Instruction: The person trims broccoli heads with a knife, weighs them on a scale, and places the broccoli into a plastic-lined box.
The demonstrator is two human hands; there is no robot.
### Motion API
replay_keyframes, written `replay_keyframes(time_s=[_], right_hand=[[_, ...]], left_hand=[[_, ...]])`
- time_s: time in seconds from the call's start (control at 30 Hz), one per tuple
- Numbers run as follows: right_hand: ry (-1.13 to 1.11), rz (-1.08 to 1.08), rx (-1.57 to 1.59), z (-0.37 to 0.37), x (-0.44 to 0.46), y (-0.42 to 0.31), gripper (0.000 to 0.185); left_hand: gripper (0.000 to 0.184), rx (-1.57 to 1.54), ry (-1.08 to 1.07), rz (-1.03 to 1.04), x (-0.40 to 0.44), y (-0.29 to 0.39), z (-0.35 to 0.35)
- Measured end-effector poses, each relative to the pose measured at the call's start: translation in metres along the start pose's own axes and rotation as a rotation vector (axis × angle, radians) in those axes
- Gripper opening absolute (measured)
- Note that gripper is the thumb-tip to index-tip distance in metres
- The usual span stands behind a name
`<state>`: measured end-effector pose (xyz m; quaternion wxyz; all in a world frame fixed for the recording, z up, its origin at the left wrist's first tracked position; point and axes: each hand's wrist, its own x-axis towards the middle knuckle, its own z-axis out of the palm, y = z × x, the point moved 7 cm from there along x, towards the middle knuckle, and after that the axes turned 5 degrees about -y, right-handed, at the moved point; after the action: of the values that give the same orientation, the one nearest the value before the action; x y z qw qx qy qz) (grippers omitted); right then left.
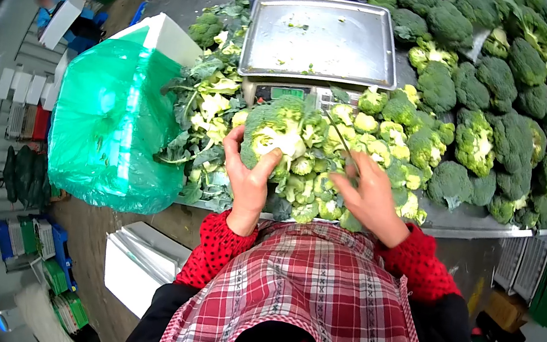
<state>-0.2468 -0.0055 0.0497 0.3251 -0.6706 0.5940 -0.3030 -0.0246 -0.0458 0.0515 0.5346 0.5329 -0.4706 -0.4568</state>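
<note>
My left hand (248,180) is closed round a large broccoli head (280,125), its pale cut underside turned toward me and my thumb pressed on it. In my right hand (371,195) is a knife (340,136), its thin dark blade pointing up and left, close to the right side of the head. The knife's handle is mostly hidden by my fingers. Cut broccoli florets (309,194) are heaped beneath and between my hands. Behind the head stands a weighing scale with a metal pan (323,39) and a lit green display (288,92).
Whole broccoli heads (495,84) are piled on the right of the table. To the left, leaves and stalk trimmings (208,107) lie beside a foam box lined with a green plastic bag (99,122). White foam sheets (137,264) rest on the floor. Another person (49,3) is far left.
</note>
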Motion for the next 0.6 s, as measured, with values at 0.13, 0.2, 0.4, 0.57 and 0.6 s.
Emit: replay_keyframes(time_s=[0.13, 0.2, 0.4, 0.57, 0.6], right_hand=[[0.165, -0.332, 0.085, -0.016, 0.025, -0.021, 0.058], [0.058, -0.217, 0.157, -0.023, 0.028, -0.009, 0.049], [0.347, 0.278, 0.531, -0.047, 0.018, 0.061, 0.015], [0.361, -0.108, -0.265, -0.077, -0.008, 0.043, 0.035], [0.375, -0.107, -0.227, -0.076, -0.009, 0.041, 0.038]], left_hand=[[0.060, -0.201, -0.141, -0.239, -0.011, -0.007, 0.016], [0.059, -0.276, -0.158, -0.230, -0.009, -0.007, 0.014], [0.054, -0.402, -0.133, -0.283, -0.006, 0.002, 0.001], [0.060, 0.431, 0.036, 0.652, 0.068, 0.067, 0.009], [0.064, 0.620, 0.089, 0.879, 0.082, 0.073, 0.024]])
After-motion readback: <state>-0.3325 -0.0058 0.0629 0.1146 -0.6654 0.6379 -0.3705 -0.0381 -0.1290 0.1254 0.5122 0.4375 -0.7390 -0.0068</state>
